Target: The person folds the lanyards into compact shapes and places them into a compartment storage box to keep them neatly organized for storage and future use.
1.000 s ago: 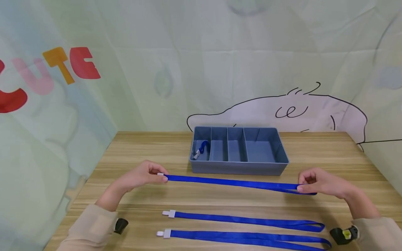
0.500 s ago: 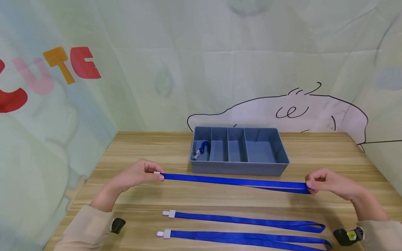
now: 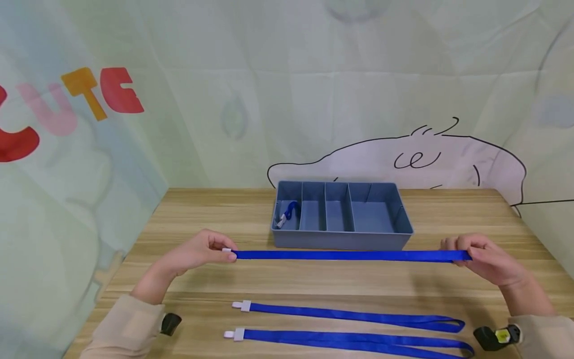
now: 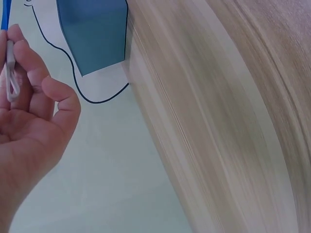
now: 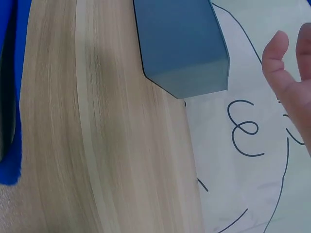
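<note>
A blue lanyard (image 3: 345, 255) is stretched nearly level between both hands, in front of the grey-blue box. My left hand (image 3: 199, 254) pinches its left end at the white clip, and the clip's loop (image 4: 13, 90) hangs beside the curled fingers in the left wrist view. At the opposite end my right hand (image 3: 491, 259) holds the looped end of the strap, with the thumb near its tip; the exact grip is partly hidden. Below them, an upper folded lanyard (image 3: 354, 315) and a lower folded lanyard (image 3: 345, 339) lie side by side, white clips to the left.
Behind the stretched strap stands the divided box (image 3: 338, 239). Its leftmost compartment holds a bundled blue lanyard (image 3: 289, 212) with a light clip. The wooden table (image 3: 215, 209) meets a printed cloth backdrop (image 3: 202, 124) at the back and left.
The right hand has moved right and turned, drawing the strap straight; the gap between its two layers has closed. The left hand has shifted slightly. The lanyards on the table stay put.
</note>
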The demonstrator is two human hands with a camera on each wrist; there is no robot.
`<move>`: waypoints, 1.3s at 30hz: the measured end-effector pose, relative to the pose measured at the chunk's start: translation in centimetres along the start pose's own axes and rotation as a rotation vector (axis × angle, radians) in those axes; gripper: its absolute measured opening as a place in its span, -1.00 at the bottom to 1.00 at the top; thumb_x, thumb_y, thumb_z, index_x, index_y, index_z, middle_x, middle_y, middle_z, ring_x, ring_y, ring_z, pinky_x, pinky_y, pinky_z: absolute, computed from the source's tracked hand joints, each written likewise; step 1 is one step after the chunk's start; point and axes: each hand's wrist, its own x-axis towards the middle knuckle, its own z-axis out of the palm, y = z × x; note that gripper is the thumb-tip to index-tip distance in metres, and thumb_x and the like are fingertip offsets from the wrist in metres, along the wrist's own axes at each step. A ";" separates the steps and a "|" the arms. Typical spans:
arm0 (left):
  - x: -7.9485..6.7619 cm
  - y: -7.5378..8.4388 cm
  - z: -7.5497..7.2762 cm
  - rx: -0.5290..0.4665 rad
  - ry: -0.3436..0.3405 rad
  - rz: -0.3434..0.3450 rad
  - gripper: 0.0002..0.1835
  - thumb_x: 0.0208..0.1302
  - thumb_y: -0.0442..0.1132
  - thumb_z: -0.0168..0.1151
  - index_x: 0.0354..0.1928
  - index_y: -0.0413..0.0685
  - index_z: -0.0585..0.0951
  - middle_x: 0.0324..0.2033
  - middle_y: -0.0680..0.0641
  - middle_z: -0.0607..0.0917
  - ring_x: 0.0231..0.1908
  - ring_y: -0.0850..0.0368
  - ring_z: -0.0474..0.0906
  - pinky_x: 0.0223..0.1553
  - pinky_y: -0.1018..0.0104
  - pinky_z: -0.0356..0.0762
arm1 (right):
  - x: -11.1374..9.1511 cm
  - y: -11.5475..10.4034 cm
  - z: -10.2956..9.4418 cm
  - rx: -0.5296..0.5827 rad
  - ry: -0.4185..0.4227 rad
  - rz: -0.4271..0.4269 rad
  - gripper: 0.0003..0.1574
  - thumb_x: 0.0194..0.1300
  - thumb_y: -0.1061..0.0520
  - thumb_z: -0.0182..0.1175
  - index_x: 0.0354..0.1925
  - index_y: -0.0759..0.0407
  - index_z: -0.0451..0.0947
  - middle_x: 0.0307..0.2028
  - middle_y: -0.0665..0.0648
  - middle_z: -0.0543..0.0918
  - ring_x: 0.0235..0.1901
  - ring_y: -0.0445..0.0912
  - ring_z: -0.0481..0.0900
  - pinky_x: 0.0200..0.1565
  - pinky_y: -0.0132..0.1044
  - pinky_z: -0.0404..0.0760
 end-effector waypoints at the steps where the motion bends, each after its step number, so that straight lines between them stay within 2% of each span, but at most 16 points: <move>1: 0.0 0.0 0.0 -0.001 0.000 0.000 -0.70 0.24 -0.20 0.24 -0.15 -0.34 0.61 -0.35 -0.08 0.65 -0.27 -0.03 0.54 -0.17 0.13 0.53 | -0.2 0.0 -0.1 -0.005 0.032 0.011 -0.63 0.43 0.39 -0.47 -0.35 0.38 0.28 -0.37 0.24 0.34 -0.28 0.10 0.24 -0.33 -0.18 0.25; 3: 0.1 -0.1 0.1 -0.001 0.000 0.001 -0.72 0.24 -0.20 0.24 -0.16 -0.31 0.62 -0.35 -0.09 0.65 -0.27 -0.03 0.54 -0.17 0.14 0.53 | -0.6 0.0 -0.2 -0.015 0.102 0.048 -0.59 0.42 0.43 -0.49 -0.34 0.36 0.32 -0.29 0.22 0.40 -0.23 0.05 0.32 -0.31 -0.24 0.31; 6: 0.1 -0.1 0.1 -0.002 0.000 0.004 -0.73 0.24 -0.20 0.24 -0.18 -0.30 0.62 -0.34 -0.13 0.65 -0.29 0.02 0.53 -0.19 0.15 0.52 | -1.2 0.0 -0.3 -0.056 0.240 0.119 -0.51 0.37 0.52 -0.45 -0.32 0.32 0.43 -0.07 0.17 0.49 -0.05 -0.05 0.42 -0.05 -0.32 0.46; 8: 0.2 0.0 0.1 -0.001 0.000 0.004 -0.73 0.24 -0.20 0.24 -0.18 -0.30 0.62 -0.34 -0.15 0.65 -0.31 0.05 0.53 -0.20 0.16 0.52 | -1.4 0.0 -0.3 -0.075 0.318 0.171 -0.47 0.33 0.58 -0.41 -0.31 0.30 0.49 -0.02 0.13 0.52 -0.03 -0.10 0.47 -0.01 -0.34 0.49; 10: 0.2 0.0 0.1 -0.003 0.002 0.001 -0.73 0.24 -0.19 0.24 -0.18 -0.30 0.62 -0.34 -0.17 0.65 -0.31 0.05 0.53 -0.20 0.16 0.52 | -1.6 -0.1 -0.3 -0.075 0.374 0.204 -0.46 0.30 0.62 -0.37 -0.29 0.30 0.53 -0.03 0.12 0.57 -0.06 -0.12 0.55 -0.05 -0.35 0.55; 14: 0.2 0.1 0.2 -0.002 0.010 -0.007 -0.73 0.23 -0.19 0.25 -0.18 -0.30 0.63 -0.34 -0.17 0.65 -0.30 -0.01 0.52 -0.20 0.16 0.52 | -1.6 -0.1 -0.2 -0.037 0.420 0.225 -0.48 0.28 0.64 -0.32 -0.24 0.34 0.55 -0.18 0.13 0.66 -0.22 -0.11 0.66 -0.17 -0.36 0.61; 24: 0.5 0.3 0.7 -0.015 0.038 -0.031 -0.71 0.20 -0.15 0.28 -0.19 -0.27 0.65 -0.30 -0.28 0.66 -0.24 -0.17 0.52 -0.16 0.07 0.49 | -1.5 0.1 0.2 -0.017 0.595 0.236 -0.49 0.30 0.58 -0.21 -0.29 0.23 0.62 -0.33 0.09 0.69 -0.35 -0.14 0.66 -0.27 -0.39 0.62; 27: 0.6 0.4 0.8 -0.029 0.043 -0.036 -0.70 0.19 -0.15 0.30 -0.19 -0.27 0.65 -0.29 -0.30 0.66 -0.22 -0.20 0.53 -0.15 0.04 0.49 | -1.4 0.2 0.2 0.044 0.590 0.185 -0.49 0.30 0.60 -0.24 -0.28 0.28 0.60 -0.32 0.13 0.68 -0.34 -0.11 0.66 -0.25 -0.37 0.63; 32: 0.6 0.4 1.1 -0.060 0.036 -0.043 -0.69 0.19 -0.16 0.29 -0.18 -0.29 0.64 -0.30 -0.24 0.68 -0.20 -0.20 0.55 -0.11 0.02 0.50 | -1.2 0.2 0.1 0.171 0.492 0.074 -0.49 0.28 0.64 -0.33 -0.24 0.37 0.53 -0.27 0.20 0.66 -0.30 -0.07 0.65 -0.20 -0.32 0.63; 36: 0.6 0.3 1.1 -0.082 0.035 -0.045 -0.69 0.20 -0.17 0.29 -0.17 -0.30 0.63 -0.32 -0.18 0.69 -0.21 -0.15 0.56 -0.10 0.03 0.49 | -1.1 0.2 0.2 0.193 0.461 0.048 -0.50 0.27 0.65 -0.33 -0.22 0.38 0.51 -0.26 0.22 0.66 -0.30 -0.06 0.65 -0.21 -0.32 0.63; 39: 0.4 0.5 1.2 -0.091 0.029 -0.046 -0.70 0.20 -0.18 0.29 -0.17 -0.31 0.63 -0.32 -0.21 0.69 -0.23 -0.13 0.56 -0.11 0.06 0.50 | -1.1 0.2 0.2 0.212 0.457 0.042 -0.51 0.27 0.65 -0.33 -0.21 0.39 0.51 -0.25 0.23 0.66 -0.29 -0.04 0.66 -0.20 -0.31 0.63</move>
